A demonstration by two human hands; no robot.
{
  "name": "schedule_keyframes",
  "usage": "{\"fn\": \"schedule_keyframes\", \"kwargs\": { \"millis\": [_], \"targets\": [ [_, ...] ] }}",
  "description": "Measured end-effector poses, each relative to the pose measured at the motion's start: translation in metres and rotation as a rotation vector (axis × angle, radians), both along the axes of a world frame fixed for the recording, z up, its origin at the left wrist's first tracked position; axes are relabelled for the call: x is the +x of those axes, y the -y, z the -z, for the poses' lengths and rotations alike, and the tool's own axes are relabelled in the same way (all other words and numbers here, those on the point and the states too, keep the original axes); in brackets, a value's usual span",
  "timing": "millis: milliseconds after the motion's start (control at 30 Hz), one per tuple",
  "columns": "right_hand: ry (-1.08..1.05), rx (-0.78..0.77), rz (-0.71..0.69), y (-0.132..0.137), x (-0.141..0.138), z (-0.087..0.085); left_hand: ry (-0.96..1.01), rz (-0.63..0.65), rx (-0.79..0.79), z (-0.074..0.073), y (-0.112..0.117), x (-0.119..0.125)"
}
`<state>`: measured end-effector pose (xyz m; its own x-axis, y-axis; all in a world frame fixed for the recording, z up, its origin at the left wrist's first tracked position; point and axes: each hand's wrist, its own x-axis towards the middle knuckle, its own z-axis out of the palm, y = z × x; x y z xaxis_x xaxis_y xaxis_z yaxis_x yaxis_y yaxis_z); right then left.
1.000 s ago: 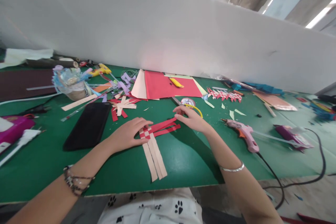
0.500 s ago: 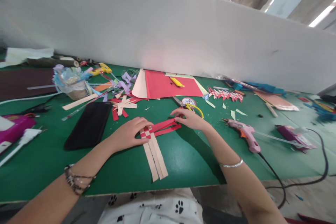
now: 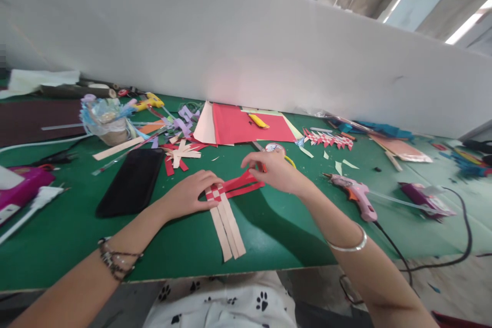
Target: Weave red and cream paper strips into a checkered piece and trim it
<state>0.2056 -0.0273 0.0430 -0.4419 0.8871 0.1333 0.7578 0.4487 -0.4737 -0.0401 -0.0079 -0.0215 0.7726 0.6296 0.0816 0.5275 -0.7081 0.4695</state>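
A small weave of red and cream paper strips (image 3: pixel 217 194) lies on the green table (image 3: pixel 269 230). Cream strips (image 3: pixel 228 230) trail toward me and red strips (image 3: pixel 242 186) run off to the right. My left hand (image 3: pixel 191 196) lies flat on the weave's left side, fingers stretched out, pressing it down. My right hand (image 3: pixel 274 170) is lifted a little above the table and pinches the far end of a red strip, raising it.
A black phone (image 3: pixel 131 181) lies left of the weave. A pink glue gun (image 3: pixel 355 197) with a black cord sits to the right. Red and cream paper sheets (image 3: pixel 238 125), scissors with yellow handles, loose strips and a ribbon-filled cup (image 3: pixel 105 123) crowd the back by the white wall.
My right hand has risen off the table and shifted slightly left, lifting the ends of the red strips. My left hand has stayed on the weave.
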Motion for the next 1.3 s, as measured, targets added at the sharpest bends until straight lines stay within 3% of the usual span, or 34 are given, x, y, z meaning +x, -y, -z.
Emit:
{"fn": "schedule_keyframes", "kwargs": {
  "millis": [100, 200, 467, 633, 1300],
  "targets": [
    [0.005, 0.021, 0.000, 0.020, -0.006, 0.002, 0.009, 0.001, -0.001, 0.000, 0.000, 0.000],
    [0.010, 0.035, 0.133, 0.029, -0.004, 0.015, 0.027, 0.011, 0.002, 0.001, 0.000, 0.000],
    [0.035, 0.072, 0.278, 0.015, 0.008, 0.047, 0.011, -0.006, -0.016, 0.003, 0.000, 0.000],
    [0.055, 0.088, 0.279, 0.009, 0.009, 0.052, 0.003, -0.009, -0.016, 0.003, 0.000, -0.001],
    [0.039, -0.084, 0.289, -0.007, 0.016, 0.058, -0.018, 0.027, 0.055, 0.004, 0.000, -0.002]
  ]
}}
